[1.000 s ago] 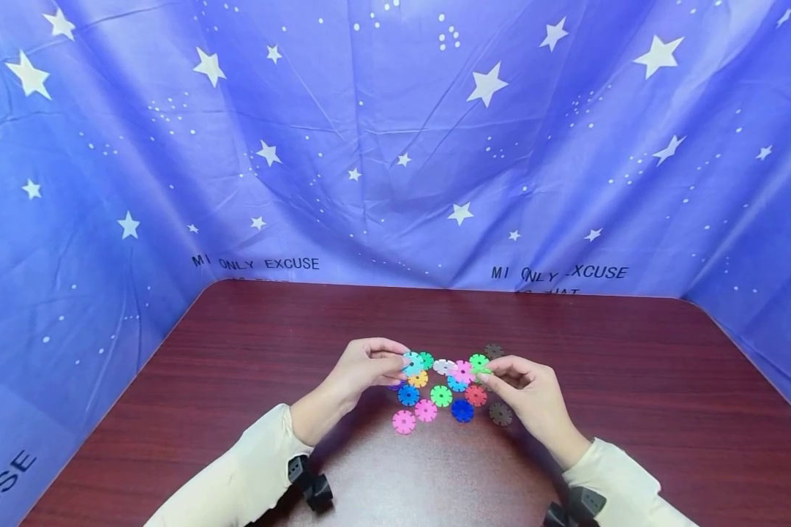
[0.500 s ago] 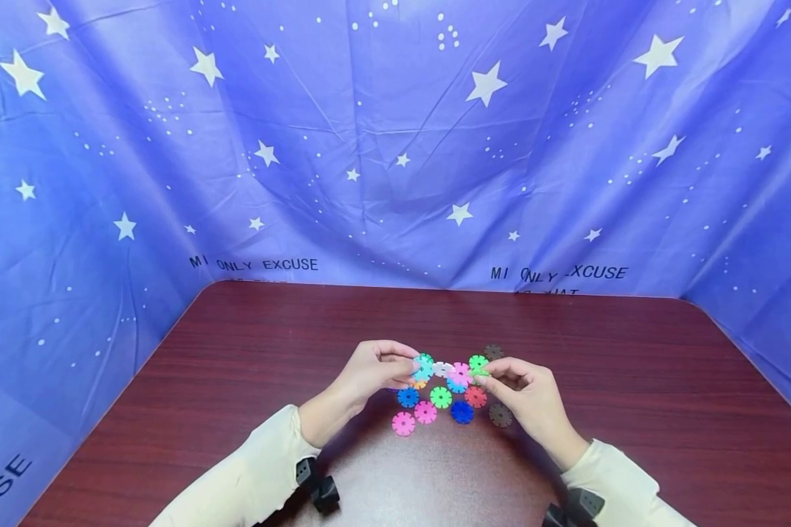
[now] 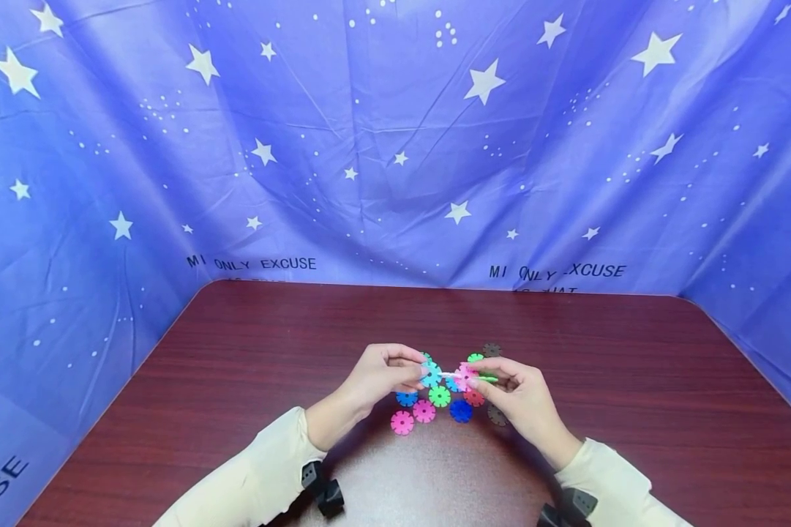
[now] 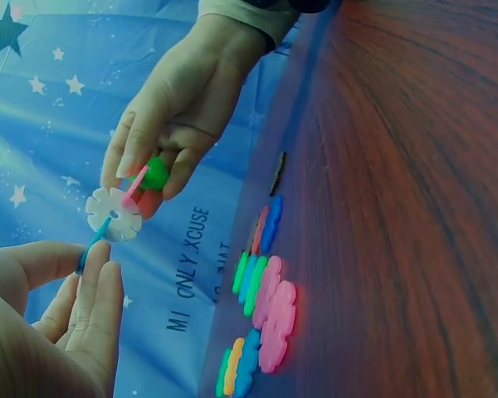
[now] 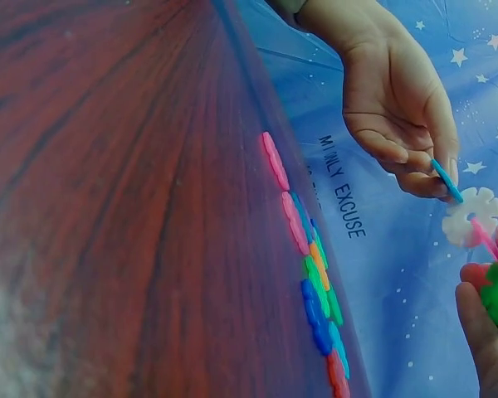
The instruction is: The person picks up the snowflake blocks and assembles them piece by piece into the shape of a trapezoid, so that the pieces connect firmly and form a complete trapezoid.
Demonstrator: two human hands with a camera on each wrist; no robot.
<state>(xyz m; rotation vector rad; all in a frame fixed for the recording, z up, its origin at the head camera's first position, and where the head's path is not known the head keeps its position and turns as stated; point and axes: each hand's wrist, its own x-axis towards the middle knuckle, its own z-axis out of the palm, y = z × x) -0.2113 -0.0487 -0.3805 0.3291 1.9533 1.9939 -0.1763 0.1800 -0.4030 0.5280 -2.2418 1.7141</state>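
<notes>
Notched plastic snowflake discs form a short chain above the table, held between both hands. My left hand [image 3: 372, 380] pinches a light blue disc [image 3: 430, 375] between thumb and fingers. That disc meets the edge of a white disc [image 4: 102, 207], seen face-on in the left wrist view. On its other side, a pink disc [image 4: 135, 188] sits in the white one. A green disc [image 4: 156, 174] crosses the pink disc, and my right hand [image 3: 523, 391] grips this pair, its fingers partly covering them.
Loose discs lie on the dark red table [image 3: 237, 439] below the hands: pink [image 3: 402, 423], green [image 3: 439, 397], dark blue [image 3: 461, 411], brown [image 3: 492, 350] and several others, some partly hidden by the hands. A blue star-printed curtain [image 3: 369, 88] hangs around the table.
My left hand has moved right, bringing the light blue disc up to the white one. The white disc has turned edge-on in the head view. My right hand has shifted slightly left.
</notes>
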